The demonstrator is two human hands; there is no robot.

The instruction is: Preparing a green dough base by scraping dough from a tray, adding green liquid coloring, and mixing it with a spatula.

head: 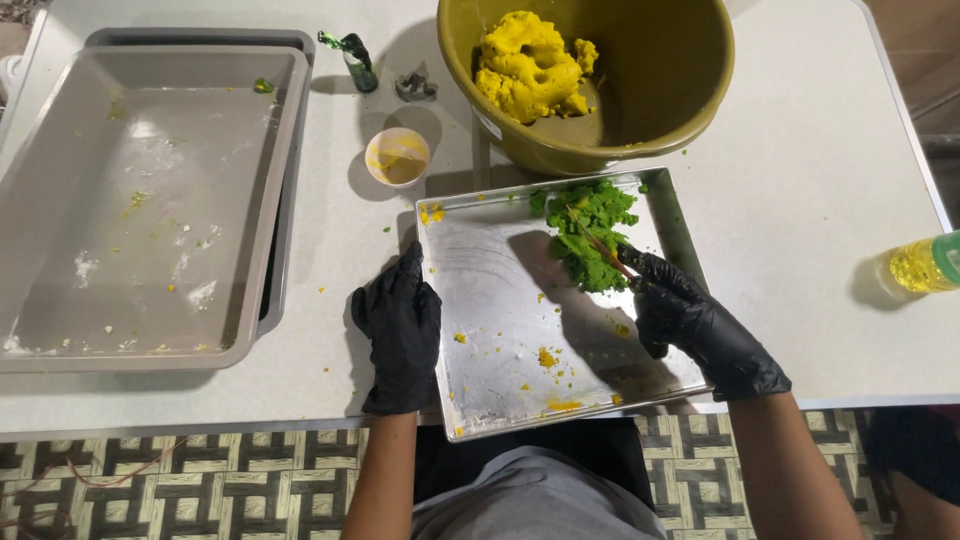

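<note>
A thin stick (600, 243) is pinched in the closed right hand (700, 325), its tip in green dough (590, 232); the metal tray (480, 300) is steadied by the flat, open left hand (400, 325). A yellow bottle (925, 263) lies at the table's right edge.

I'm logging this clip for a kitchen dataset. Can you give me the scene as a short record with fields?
left hand: gloved, flat on the steel tray's left edge
right hand: gloved, holding a thin stick in the green dough
steel tray: yellow crumbs, green dough in far right corner
olive bowl: holds yellow dough
grey tubs: stacked, left
small cup: yellow residue
</note>
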